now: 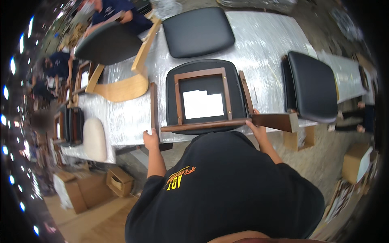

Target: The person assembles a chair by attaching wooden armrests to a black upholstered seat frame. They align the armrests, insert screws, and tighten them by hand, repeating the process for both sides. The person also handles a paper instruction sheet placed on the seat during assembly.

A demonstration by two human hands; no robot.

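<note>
In front of me a black padded chair seat (pixel 172 85) lies underside up on the plastic-wrapped table. A brown wooden frame (pixel 201 74) sits on it around white paper sheets (pixel 202 104). A long brown rail (pixel 202 125) crosses its near edge. My left hand (pixel 151 140) is closed round the near end of an upright-looking wooden leg (pixel 154 107) left of the seat. At the rail's right end, my right hand (pixel 258 130) grips the wooden frame where a thick brown leg (pixel 275 121) juts right. Another wooden piece (pixel 245 91) runs along the seat's right side.
Another black seat (pixel 198 32) lies beyond; stacked black seats (pixel 312 87) stand to the right. At the far left are a light-wood chair (pixel 121 87) and a beige pad (pixel 94 139). Cardboard boxes (pixel 81 190) lie on the floor. A co-worker (pixel 117 12) stands across the table.
</note>
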